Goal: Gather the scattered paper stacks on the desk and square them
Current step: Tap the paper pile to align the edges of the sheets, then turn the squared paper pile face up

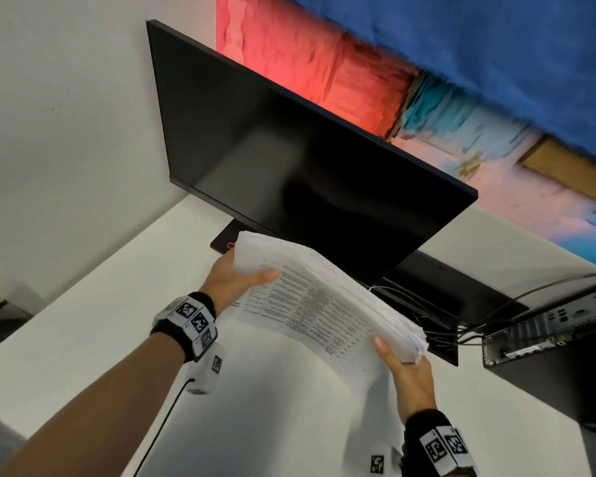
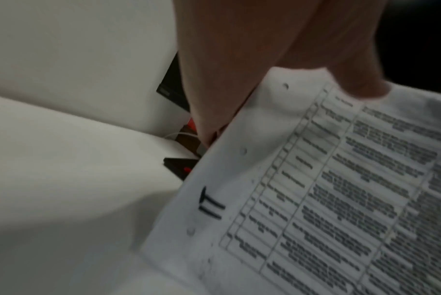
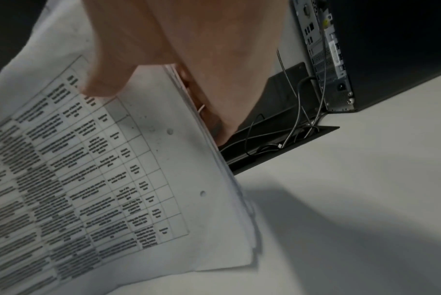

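Observation:
A thick stack of printed, hole-punched papers (image 1: 324, 304) stands tilted on its long edge on the white desk (image 1: 100, 304), in front of the monitor. My left hand (image 1: 236, 280) grips its left end, thumb on the printed front sheet (image 2: 340, 189) and fingers behind. My right hand (image 1: 405, 363) grips the right end the same way, thumb on the table print (image 3: 100, 159), fingers hidden behind the sheets. The sheet edges at the right end look uneven.
A black monitor (image 1: 289, 160) stands right behind the stack, its base (image 1: 226, 241) at the left. A desk cable slot with tangled cables (image 1: 444, 325) and a black computer tower (image 1: 558, 352) lie to the right. A black cable (image 1: 166, 418) runs near the left wrist.

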`<state>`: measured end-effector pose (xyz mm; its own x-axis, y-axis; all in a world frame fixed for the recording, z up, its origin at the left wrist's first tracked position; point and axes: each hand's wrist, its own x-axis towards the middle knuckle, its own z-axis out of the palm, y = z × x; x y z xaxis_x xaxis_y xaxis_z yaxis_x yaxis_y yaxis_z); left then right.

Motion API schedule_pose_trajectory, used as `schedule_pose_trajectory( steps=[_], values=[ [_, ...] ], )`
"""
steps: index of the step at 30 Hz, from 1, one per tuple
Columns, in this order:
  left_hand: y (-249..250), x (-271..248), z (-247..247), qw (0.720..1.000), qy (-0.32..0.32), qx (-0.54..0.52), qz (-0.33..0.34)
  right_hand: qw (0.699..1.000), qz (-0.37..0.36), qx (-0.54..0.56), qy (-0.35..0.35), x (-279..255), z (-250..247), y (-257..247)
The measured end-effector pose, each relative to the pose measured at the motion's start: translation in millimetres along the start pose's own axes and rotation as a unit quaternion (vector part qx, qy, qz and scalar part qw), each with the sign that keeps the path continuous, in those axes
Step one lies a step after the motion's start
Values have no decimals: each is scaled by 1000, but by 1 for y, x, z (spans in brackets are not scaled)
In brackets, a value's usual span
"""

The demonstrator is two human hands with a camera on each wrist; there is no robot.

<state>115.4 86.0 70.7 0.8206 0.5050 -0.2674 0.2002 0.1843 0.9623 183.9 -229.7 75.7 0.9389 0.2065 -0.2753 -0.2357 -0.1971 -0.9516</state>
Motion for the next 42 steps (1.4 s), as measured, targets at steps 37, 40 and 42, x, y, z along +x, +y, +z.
schedule_pose_trajectory(
  steps=[37,40,42],
  values=[
    [-36,-13,7,999,49,5,13,996,-15,26,78,8,-13,14],
    [-30,-17,1,999,39,25,24,988,-106,-62,92,4,-26,-7],
    [-17,-20,-1,998,20,39,44,963,-171,-197,74,4,-33,-23]
  ],
)
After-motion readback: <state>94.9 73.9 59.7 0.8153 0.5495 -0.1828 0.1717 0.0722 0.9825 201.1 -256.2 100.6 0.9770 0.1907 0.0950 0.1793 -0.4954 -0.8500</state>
